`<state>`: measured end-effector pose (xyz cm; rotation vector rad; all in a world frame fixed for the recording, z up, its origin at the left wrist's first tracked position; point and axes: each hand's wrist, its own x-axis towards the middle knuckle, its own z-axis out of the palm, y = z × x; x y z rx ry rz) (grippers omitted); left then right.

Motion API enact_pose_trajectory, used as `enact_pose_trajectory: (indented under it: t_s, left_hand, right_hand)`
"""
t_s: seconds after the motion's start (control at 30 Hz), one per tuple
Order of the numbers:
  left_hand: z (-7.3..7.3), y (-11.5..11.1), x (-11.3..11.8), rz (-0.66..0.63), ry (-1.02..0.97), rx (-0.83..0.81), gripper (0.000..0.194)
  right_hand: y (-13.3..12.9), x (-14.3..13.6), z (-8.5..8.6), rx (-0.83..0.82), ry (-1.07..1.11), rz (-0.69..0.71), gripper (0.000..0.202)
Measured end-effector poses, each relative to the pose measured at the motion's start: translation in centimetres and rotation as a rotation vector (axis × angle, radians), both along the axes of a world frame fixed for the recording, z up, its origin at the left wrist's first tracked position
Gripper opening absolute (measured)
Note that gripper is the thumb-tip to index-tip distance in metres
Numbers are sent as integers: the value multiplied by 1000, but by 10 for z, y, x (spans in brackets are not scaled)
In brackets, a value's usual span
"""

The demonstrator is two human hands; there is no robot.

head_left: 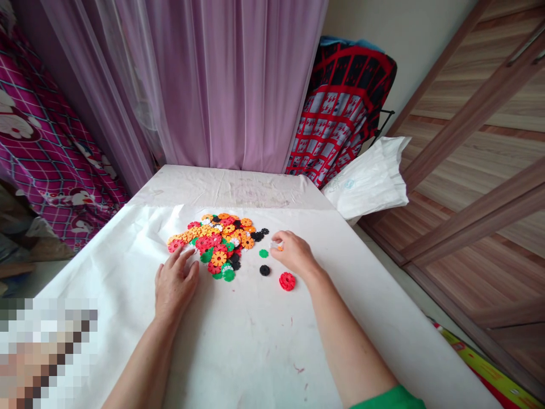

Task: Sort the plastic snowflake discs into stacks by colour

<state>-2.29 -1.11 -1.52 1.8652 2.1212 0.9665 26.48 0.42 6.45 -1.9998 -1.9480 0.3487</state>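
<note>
A mixed pile of notched plastic snowflake discs (219,258) in red, orange, green, black and white lies on the white-covered table. My left hand (175,281) rests at the pile's near left edge, its fingers apart and the fingertips close to red and white discs. Right of the pile, my right hand (293,251) is closed with thumb and forefinger around a white snowflake disc (273,245). Under its fingers shows a bit of an orange disc (280,248). Near that hand are a green disc (264,253), a black disc (264,270) and a stack of red discs (287,281).
The table (247,341) has a white cover. A white bag (368,179) sticks out by its far right corner. Purple curtains (238,85) hang behind, and a wooden wardrobe (477,170) stands to the right. A pixelated patch covers the lower left.
</note>
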Motion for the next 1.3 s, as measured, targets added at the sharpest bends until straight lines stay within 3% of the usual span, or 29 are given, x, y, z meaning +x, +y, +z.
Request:
enact_pose_trajectory:
  t_s: [0.13,0.23,0.67,0.83,0.97,1.2,1.3]
  left_hand:
    - [0,1,0,-7,17,-8,41]
    - [-1,1,-2,-22,26,-24,41]
    - [1,2,-3,-20,30,-38,43]
    - [2,3,-4,-23,35,-56,44]
    - [1,4,-5,-27,43,-42,45]
    - [-2,4,-5,-12,65,-1,41]
    - [0,2,-2,-8,109,-30,42]
  right_hand:
    - [-14,60,1,10,-27,-159,23]
    - [-23,78,-6,-25,-31,-170,21]
    - [-30,73,-18,-80,-37,-125,26]
    - [-36,78,-24,37,51,-194,21]
    - [-44,88,-40,138,154,-303,20]
    - [-43,111,-90,265,225,-472,23]
    - [-39,113,-99,297,215,-497,23]
